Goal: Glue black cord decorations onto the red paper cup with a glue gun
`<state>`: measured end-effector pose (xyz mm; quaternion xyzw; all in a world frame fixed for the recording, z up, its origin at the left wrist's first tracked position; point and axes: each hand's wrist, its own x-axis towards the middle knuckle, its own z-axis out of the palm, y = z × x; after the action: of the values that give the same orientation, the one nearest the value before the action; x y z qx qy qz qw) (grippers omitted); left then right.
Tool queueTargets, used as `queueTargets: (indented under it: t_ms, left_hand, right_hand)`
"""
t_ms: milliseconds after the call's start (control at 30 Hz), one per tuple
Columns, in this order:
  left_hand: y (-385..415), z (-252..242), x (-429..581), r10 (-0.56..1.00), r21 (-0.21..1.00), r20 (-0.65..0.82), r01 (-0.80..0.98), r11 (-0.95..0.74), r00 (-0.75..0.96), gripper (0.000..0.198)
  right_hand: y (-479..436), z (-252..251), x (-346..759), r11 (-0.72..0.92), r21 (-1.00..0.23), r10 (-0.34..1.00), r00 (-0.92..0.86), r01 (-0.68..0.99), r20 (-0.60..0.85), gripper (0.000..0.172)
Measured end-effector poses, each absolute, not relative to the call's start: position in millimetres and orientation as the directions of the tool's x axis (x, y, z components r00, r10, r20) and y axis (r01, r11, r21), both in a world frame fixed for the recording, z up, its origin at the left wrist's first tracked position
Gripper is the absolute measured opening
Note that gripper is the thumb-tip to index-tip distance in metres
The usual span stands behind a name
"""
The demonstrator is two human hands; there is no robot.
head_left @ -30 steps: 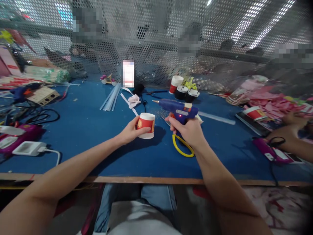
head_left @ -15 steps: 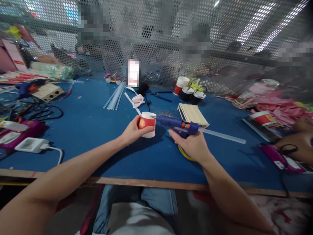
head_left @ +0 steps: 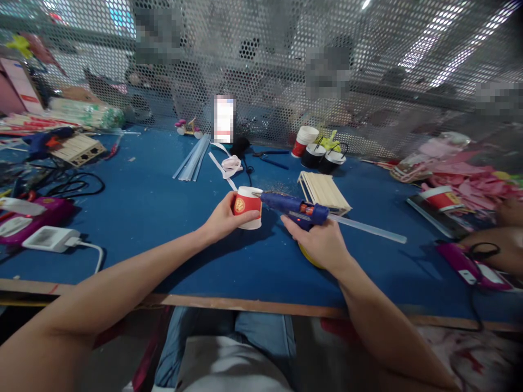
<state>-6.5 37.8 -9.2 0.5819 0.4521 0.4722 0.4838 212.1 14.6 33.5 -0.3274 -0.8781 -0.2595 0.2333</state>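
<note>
My left hand is wrapped round a small red and white paper cup, which stands upside down on the blue table. My right hand grips a blue glue gun laid nearly level, its metal tip touching the cup's upper rim on the right side. A clear glue stick juts from the back of the gun toward the right. A yellow ring lies on the table, mostly hidden under my right hand.
A stack of wooden sticks lies just behind the gun. Cups stand at the back by the perforated metal screen. Clear glue sticks and ribbon lie behind the cup. Cables and chargers crowd the left; another person's arm rests at right.
The glue gun came down from an upright hold and swung left until its tip met the cup. The stack of wooden sticks behind it became visible. My left hand kept hold of the cup.
</note>
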Motion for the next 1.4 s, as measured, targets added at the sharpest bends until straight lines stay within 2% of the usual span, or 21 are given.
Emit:
queueTargets:
  t_ms: [67,167,267,767,1067,1400]
  left_hand:
    - [37.6,-9.0,-6.5,0.982,0.989,0.116,0.076,-0.128,0.146,0.055]
    - [37.1,-8.2,-6.0,0.984,0.990,0.109,0.079,-0.121,0.139,0.055]
    - [36.8,-7.4,-5.7,0.985,0.992,0.102,0.055,-0.111,0.139,0.055]
    - [36.8,-8.5,-7.8,0.986,0.995,0.093,0.010,-0.096,0.139,0.054]
    - [36.4,-8.1,-9.4,0.986,0.996,0.089,0.001,-0.090,0.143,0.055]
    - [34.8,-4.5,-8.9,0.988,0.997,0.080,0.001,-0.081,0.131,0.054]
  right_hand:
    - [14.8,32.8,212.6,0.656,0.299,0.452,-0.677,0.694,0.581,0.034]
    - [14.9,30.3,214.7,0.631,0.355,0.456,-0.699,0.690,0.551,0.034]
    - [14.7,28.1,216.3,0.584,0.365,0.533,-0.681,0.725,0.502,0.035]
    - [16.8,23.1,219.1,0.554,0.128,0.663,-0.530,0.822,0.528,0.026]
    - [16.8,25.4,220.0,0.556,0.116,0.660,-0.522,0.823,0.541,0.025]
    - [15.2,33.1,215.0,0.551,0.048,0.678,-0.481,0.833,0.556,0.027]
